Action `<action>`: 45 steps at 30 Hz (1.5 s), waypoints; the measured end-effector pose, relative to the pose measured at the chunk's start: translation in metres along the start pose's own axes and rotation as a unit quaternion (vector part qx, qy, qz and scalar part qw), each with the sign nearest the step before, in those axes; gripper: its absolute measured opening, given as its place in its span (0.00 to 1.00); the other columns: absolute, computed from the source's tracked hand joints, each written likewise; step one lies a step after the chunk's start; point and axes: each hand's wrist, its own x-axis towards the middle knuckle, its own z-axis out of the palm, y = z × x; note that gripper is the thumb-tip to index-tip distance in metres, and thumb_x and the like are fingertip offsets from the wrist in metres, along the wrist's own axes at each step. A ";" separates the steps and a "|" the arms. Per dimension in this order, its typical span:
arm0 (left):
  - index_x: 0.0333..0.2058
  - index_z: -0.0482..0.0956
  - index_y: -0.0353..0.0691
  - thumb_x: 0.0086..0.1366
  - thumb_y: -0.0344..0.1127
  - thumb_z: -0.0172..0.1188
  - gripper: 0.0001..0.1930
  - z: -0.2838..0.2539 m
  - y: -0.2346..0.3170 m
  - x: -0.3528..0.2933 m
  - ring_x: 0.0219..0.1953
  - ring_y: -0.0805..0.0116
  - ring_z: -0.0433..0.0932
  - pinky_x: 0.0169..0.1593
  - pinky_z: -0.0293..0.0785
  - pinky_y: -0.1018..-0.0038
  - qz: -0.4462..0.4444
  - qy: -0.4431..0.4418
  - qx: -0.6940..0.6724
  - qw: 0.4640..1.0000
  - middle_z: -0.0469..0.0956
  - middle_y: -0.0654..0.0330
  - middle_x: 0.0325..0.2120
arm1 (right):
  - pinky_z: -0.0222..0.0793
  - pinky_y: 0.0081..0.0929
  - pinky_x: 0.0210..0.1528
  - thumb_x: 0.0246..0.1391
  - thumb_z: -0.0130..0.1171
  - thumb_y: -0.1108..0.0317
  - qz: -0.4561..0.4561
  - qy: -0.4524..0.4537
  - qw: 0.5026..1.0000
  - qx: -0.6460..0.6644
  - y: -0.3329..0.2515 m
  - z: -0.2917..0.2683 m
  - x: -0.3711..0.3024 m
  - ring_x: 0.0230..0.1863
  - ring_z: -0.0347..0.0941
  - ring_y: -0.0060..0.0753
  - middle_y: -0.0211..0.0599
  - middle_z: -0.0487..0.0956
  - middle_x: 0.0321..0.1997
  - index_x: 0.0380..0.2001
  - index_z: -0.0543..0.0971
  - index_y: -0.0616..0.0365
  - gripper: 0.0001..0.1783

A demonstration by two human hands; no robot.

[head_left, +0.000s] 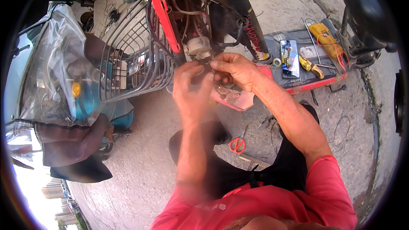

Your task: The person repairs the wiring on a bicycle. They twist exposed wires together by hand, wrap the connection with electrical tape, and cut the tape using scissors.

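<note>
Both hands are at the opened front of a red scooter (160, 15), just below a pale round part (198, 45) with wires around it. My right hand (237, 70) pinches with thumb and forefinger at a small dark piece by these wires; its kind is hidden by the fingers. Close beside it, my left hand (189, 89) has curled fingers at the same spot, with the thumb raised toward the right hand's fingertips. What the left fingers grip is too small and blurred to name. Beneath the hands is a red panel (238, 102).
A wire basket (128, 70) stands to the left, near a plastic-covered vehicle (59, 68). On the footboard at right lie a phone (290, 59), yellow-handled pliers (311, 67) and a yellow meter (324, 38) with a red lead. Orange-handled scissors (237, 145) lie on the concrete.
</note>
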 end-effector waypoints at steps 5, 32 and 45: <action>0.44 0.83 0.32 0.58 0.26 0.72 0.15 0.000 -0.001 -0.002 0.57 0.59 0.77 0.62 0.73 0.66 -0.004 -0.002 -0.017 1.000 0.79 0.50 0.52 | 0.68 0.14 0.30 0.65 0.66 0.62 -0.013 -0.010 1.000 -0.023 -0.001 0.002 -0.002 0.32 0.78 0.15 0.27 0.84 0.37 0.39 0.81 0.56 0.09; 0.45 0.84 0.36 0.52 0.26 0.73 0.19 0.001 0.018 -0.005 0.55 0.55 0.80 0.58 0.77 0.63 0.083 -0.073 0.040 0.993 0.81 0.51 0.51 | 0.68 0.18 0.31 0.70 0.59 0.57 -0.059 0.053 0.994 -0.070 -0.003 0.008 -0.023 0.32 0.75 0.16 0.24 0.82 0.36 0.52 0.84 0.59 0.18; 0.46 0.84 0.31 0.70 0.31 0.65 0.10 0.007 -0.006 0.003 0.35 0.74 0.82 0.41 0.77 0.76 -0.149 0.005 -0.115 0.982 0.84 0.60 0.35 | 0.71 0.23 0.37 0.62 0.64 0.61 -0.033 0.012 0.999 -0.027 -0.002 0.002 -0.026 0.42 0.77 0.22 0.29 0.81 0.46 0.59 0.78 0.58 0.24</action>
